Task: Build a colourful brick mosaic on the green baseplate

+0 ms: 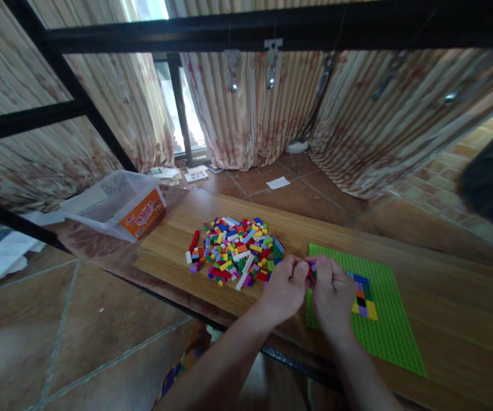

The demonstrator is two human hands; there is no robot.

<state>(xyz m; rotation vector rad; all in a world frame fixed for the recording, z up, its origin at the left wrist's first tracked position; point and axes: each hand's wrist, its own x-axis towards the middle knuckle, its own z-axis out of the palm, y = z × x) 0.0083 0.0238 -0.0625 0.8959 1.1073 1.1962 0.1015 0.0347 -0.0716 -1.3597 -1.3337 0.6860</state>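
Observation:
My left hand [285, 286] and my right hand [332, 285] meet over the left edge of a green baseplate [400, 328]. Both are closed, with small red and purple toy bricks [312, 268] pinched between their fingertips. How the bricks fit together is mostly hidden by the fingers. On the baseplate, partly behind my right hand, blue, yellow, orange, black and purple bricks [371, 311] form a low patch. Just left of my left hand spreads a pile of loose, mixed-colour bricks [237, 251].
A clear plastic bin [100, 220] with an orange label stands at the left end of the wooden table [169, 228]. Black metal bars [186, 35] cross above and to the left. Papers [196, 174] lie on the tiled floor near the curtains [246, 114].

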